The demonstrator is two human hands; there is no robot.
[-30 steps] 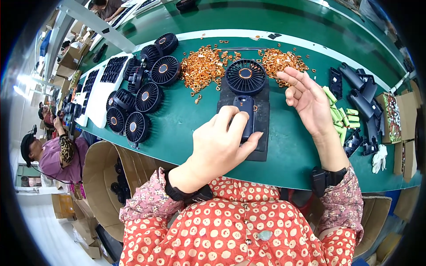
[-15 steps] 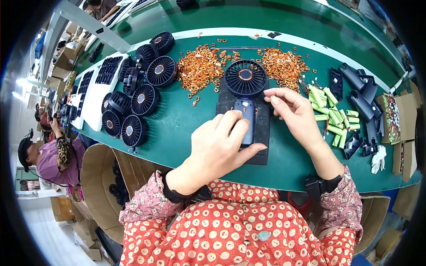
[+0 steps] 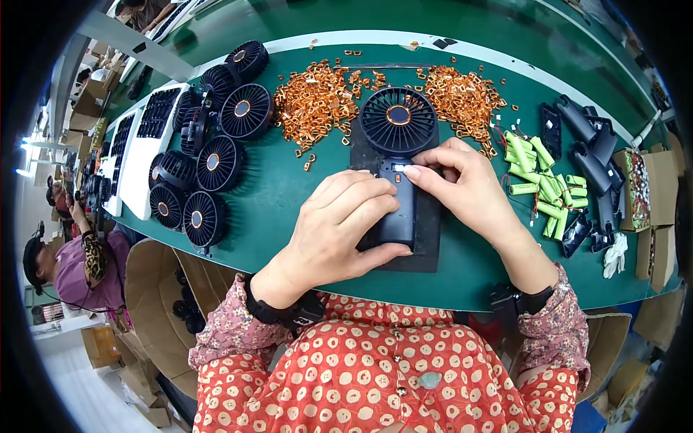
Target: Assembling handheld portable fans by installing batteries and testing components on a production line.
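Observation:
A dark blue handheld fan (image 3: 397,213) lies face up on a black pad (image 3: 429,245) in front of me, its round grille pointing away. There is a small lit window and an orange button on its handle. My left hand (image 3: 332,224) is closed over the handle's left side, fingers across it and thumb near its lower end. At the neck of the fan, my right hand (image 3: 465,184) has thumb and forefinger pinched by the lit window, the other fingers curled. Whatever lies between those fingertips is too small or hidden to make out.
Two piles of small orange rings (image 3: 314,105) lie beyond the fan. Several black fan heads (image 3: 220,162) and white trays (image 3: 148,162) stand left. Green battery cells (image 3: 541,184), dark casings (image 3: 592,169) and a white glove (image 3: 615,255) lie right. A person (image 3: 83,267) sits far left.
My right hand has moved left and in, from beside the fan to the top of its handle. The left hand has shifted slightly left and down, uncovering more of the handle.

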